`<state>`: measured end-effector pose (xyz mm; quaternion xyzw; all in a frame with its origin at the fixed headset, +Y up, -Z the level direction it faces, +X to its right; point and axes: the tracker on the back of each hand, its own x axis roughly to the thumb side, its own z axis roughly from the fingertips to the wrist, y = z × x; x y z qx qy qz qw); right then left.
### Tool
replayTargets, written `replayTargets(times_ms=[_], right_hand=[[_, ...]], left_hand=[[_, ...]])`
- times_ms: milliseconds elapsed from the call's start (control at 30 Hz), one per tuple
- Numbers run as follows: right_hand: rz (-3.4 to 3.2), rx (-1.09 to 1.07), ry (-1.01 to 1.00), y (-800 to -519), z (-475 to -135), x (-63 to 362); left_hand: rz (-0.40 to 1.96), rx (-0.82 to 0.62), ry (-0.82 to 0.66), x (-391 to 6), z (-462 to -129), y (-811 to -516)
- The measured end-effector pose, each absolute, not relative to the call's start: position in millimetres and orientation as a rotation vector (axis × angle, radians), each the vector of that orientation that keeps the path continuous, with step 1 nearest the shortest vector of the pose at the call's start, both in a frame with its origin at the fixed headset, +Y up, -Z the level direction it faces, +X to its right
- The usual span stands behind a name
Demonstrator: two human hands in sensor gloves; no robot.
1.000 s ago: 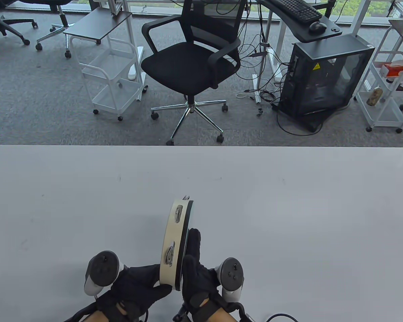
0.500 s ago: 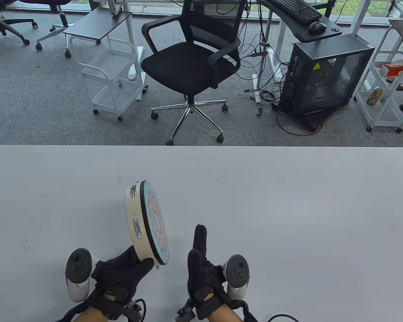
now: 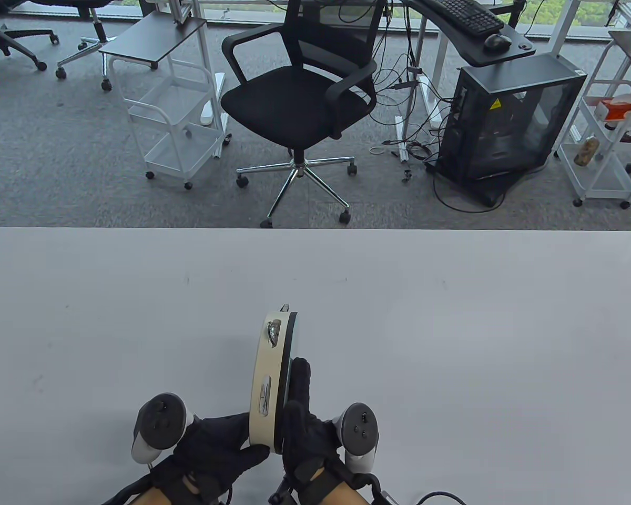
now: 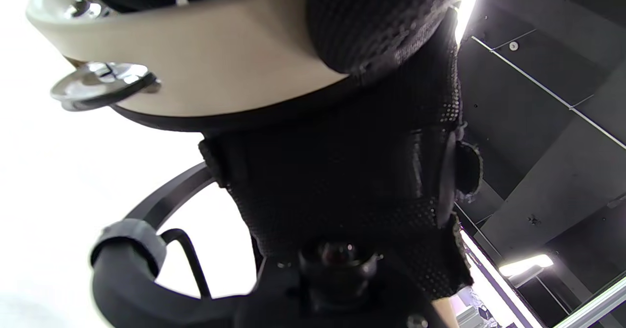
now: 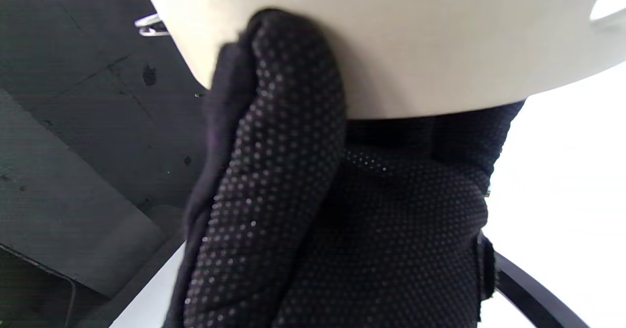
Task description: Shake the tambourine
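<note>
At the table's point(image 3: 452, 315) near edge, the left hand point(image 3: 218, 452) grips the tambourine's point(image 3: 267, 379) cream rim, holding it on edge above the surface; the right hand point(image 3: 299, 421) lies flat, fingers straight, against its head. Only the left wrist view catches a shiny metal jingle point(image 4: 98, 84); the right wrist view shows the glove's dotted weave.

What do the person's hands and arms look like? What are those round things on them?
Both the left hand and the right hand wear black knit gloves with tiny grip dots. A tracker sits on the back of each: the left tracker and the right tracker have dark round faces with small buttons and light grey handles. Black straps and thin black cables run at the wrists. The forearms are bare, with no sleeves.
</note>
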<state>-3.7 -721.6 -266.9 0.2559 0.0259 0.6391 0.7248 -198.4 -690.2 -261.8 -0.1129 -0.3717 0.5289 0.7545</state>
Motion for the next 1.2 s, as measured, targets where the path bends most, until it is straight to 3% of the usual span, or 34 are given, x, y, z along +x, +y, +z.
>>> replayTargets(times_ms=[167,300,567,633,767,933,1133,1200], right_hand=[[1.453,0.584,0.014,-715,-271,5],[1.522,0.568,-0.061,-711,-272,16],[1.561,0.430,-0.075,-720,-285,39],[1.573,0.403,-0.080,-723,-288,43],[1.573,0.364,-0.086,-726,-291,51],[1.543,0.317,-0.107,-727,-294,60],[1.534,0.302,-0.112,-725,-297,65],[1.531,0.306,-0.104,-723,-297,66]], left_hand=[[1.160,-0.253,-0.763,-212,-273,-686],[1.112,-0.181,-0.633,-241,-291,-680],[0.600,0.032,-0.177,-308,-326,-692],[0.423,0.026,-0.079,-317,-333,-703],[0.289,0.003,0.066,-331,-342,-724],[0.110,-0.076,0.082,-330,-348,-742],[0.092,-0.235,0.044,-327,-351,-753],[0.125,-0.221,0.045,-326,-350,-749]])
